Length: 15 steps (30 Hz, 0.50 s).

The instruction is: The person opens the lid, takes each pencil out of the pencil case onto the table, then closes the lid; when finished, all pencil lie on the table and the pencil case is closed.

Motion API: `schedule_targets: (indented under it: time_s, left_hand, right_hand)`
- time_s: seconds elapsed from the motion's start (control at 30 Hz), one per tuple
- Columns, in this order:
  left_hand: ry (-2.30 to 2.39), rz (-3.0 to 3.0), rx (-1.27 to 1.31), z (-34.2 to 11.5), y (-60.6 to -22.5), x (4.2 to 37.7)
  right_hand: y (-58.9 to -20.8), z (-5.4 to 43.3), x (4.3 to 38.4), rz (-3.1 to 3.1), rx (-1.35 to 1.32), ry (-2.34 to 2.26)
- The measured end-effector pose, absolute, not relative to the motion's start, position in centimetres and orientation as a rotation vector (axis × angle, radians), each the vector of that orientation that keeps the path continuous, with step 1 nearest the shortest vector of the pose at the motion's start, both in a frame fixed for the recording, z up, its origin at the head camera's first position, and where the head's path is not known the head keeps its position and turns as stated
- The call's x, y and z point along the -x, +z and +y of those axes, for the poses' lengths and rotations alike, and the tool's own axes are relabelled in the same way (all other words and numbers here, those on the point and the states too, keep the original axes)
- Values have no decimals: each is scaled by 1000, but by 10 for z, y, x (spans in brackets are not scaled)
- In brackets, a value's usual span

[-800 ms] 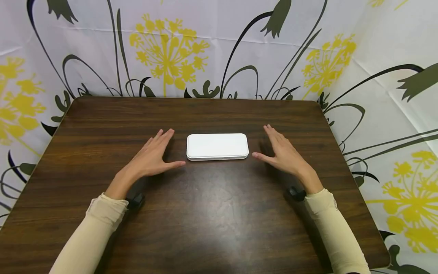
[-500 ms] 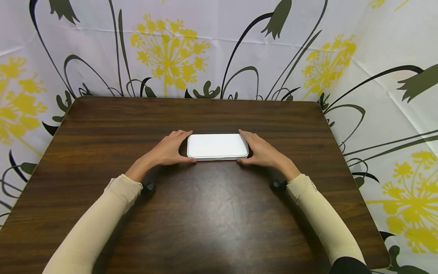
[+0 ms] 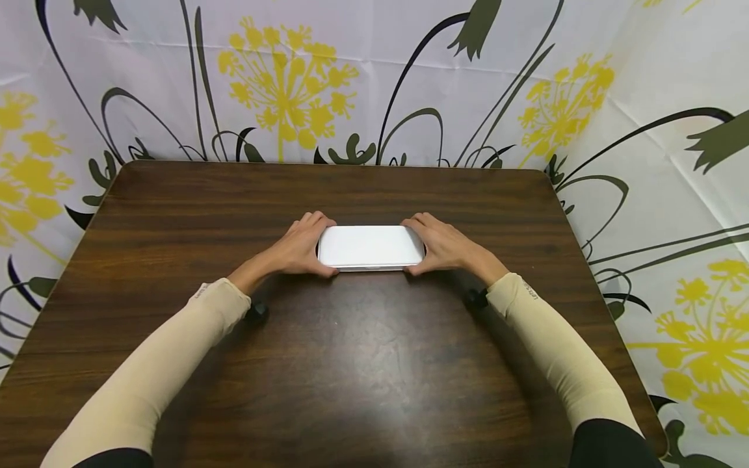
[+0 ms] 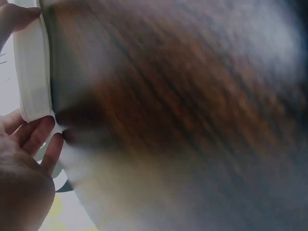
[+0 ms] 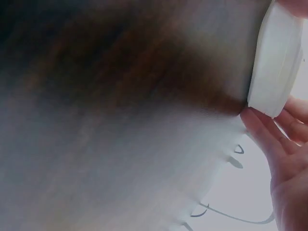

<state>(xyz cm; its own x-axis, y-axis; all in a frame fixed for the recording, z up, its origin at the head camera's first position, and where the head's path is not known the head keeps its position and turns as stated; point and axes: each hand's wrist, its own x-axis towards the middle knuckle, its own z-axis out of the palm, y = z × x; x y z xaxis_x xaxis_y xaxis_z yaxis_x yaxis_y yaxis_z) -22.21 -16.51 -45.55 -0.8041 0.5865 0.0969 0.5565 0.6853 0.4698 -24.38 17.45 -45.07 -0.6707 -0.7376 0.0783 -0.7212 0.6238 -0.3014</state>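
A white flat case (image 3: pixel 371 246) with rounded corners lies lengthwise on the brown wooden table, its seam visible along the near side. My left hand (image 3: pixel 301 246) grips the left end, thumb at the near edge and fingers at the far edge. At the opposite end, my right hand (image 3: pixel 440 244) holds it the same way. In the left wrist view the case (image 4: pixel 33 72) shows its pale side, with the fingers (image 4: pixel 41 134) bent against its end. The right wrist view has the case (image 5: pixel 275 62) at upper right, fingers (image 5: pixel 262 130) touching its end.
The dark wood-grain table (image 3: pixel 374 377) extends on all sides of the case. Behind it and to the right hangs a white curtain (image 3: pixel 374 78) with yellow and grey-green flowers. A small black device (image 3: pixel 256 313) sits under the left wrist, another (image 3: pixel 476 298) under the right.
Both hands have moved inward from either side of the case and closed on its two ends. The case has stayed in about the same place.
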Motion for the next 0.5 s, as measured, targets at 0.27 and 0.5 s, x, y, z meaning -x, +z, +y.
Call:
schedule_targets:
  time_s: [0.27,0.5]
  left_hand:
    - [754,2821,-971,-167,-450,223]
    - [810,2811,-971,-168,-457,221]
  right_hand:
    - [-437,170,248,2749,1228,-405]
    - [-432,177,250,2604,1093,-561]
